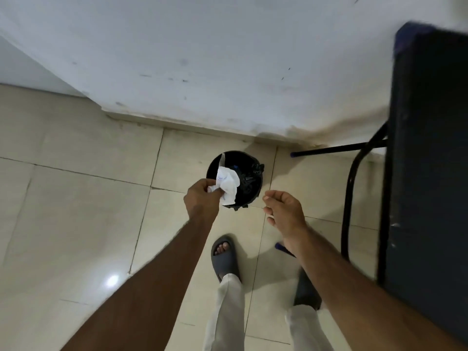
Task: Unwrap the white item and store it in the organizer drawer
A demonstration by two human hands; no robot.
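Person, seen from the head camera, entered by part.

Arms: two, both bare to the frame's lower edge, no sleeve, watch or band visible; fine hair along the forearms.

Left hand (201, 198): no ring or glove visible.

Right hand (285, 211): likewise bare, pale fingernails showing at its 9 o'clock side.

Trousers (226, 312): light, off-white fabric, loose cut, one leg at 6 o'clock of frame, the other at 5 o'clock.

Slide sandal (224, 254): dark grey, moulded, broad single strap, open toe (toes visible).

Second sandal (306, 291): same dark grey, partly hidden behind the right forearm.
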